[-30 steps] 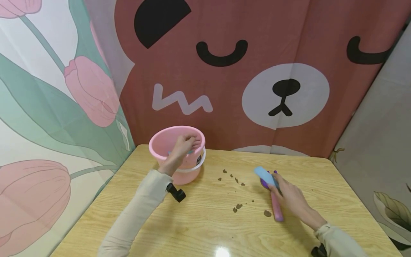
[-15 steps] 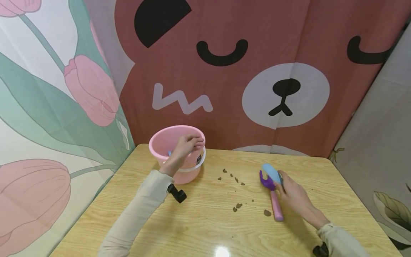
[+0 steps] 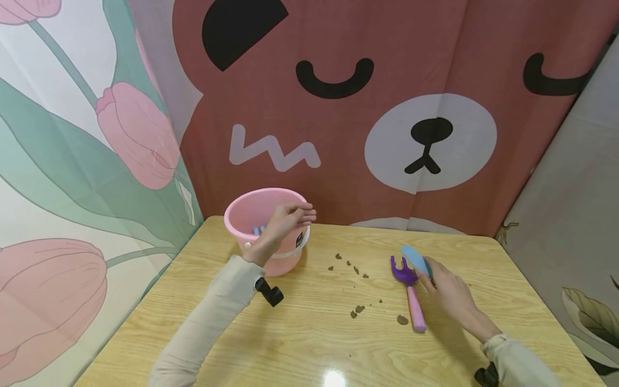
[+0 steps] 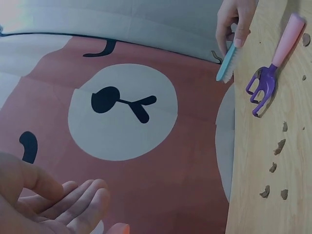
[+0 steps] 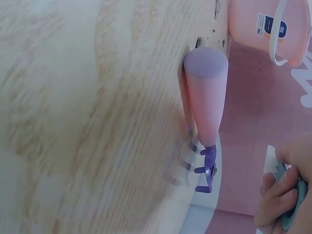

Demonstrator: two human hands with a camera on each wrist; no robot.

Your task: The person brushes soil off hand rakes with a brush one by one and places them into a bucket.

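Note:
My left hand (image 3: 288,221) is over the right side of the pink bucket (image 3: 242,207), its fingers loosely extended with nothing in them. Part of a light-blue object (image 3: 259,230) shows inside the bucket; its kind is hidden. In my right hand (image 3: 451,295) I grip a light-blue brush (image 3: 414,257); its white bristles (image 4: 233,63) show in the left wrist view. Just left of that hand a hand fork (image 3: 403,273) with purple tines and a pink handle (image 5: 207,102) lies on the table.
Several brown crumbs (image 3: 358,310) are scattered on the wooden table (image 3: 290,344) between the bucket and the fork. A printed bear curtain (image 3: 338,134) hangs right behind the table's back edge. The bucket has a white carrying handle (image 5: 277,34).
My right hand has drawn the brush rightward off the fork, which now shows whole. My left hand has moved slightly right, out over the bucket's rim.

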